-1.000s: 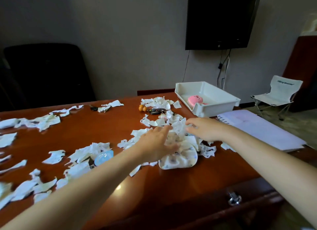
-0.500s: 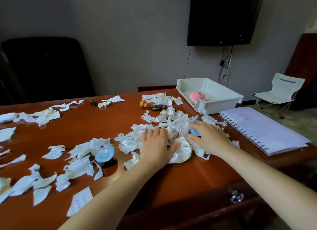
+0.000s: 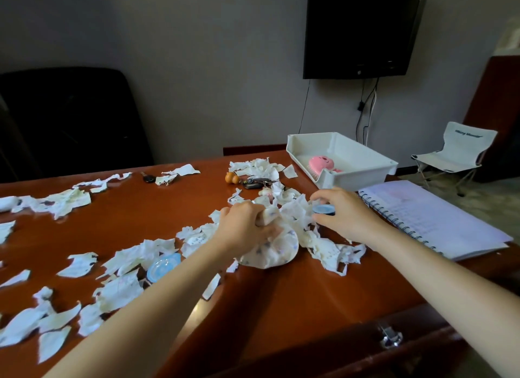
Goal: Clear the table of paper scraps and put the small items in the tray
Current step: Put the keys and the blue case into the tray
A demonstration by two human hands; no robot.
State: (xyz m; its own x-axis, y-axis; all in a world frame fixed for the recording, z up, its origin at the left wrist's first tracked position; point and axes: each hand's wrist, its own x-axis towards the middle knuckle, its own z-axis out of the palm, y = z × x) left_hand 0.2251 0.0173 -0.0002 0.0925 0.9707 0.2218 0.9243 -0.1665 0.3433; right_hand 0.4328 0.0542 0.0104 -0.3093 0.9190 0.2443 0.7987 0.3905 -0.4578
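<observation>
The white tray [image 3: 360, 176] holds one pink octopus-shaped brush [image 3: 323, 163].

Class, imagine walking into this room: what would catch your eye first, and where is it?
Torn paper scraps litter the brown table. At its centre the left hand grips a wad of scraps; the right hand pinches a small blue-lidded pot. A pink brush lies in the white tray behind.

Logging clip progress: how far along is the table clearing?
Done: only a pink brush lies in the tray. In hand: the left hand grips a wad of scraps; the right hand pinches a blue-lidded jar. Left: loose scraps all over, a blue disc, keys, an orange charm.
</observation>
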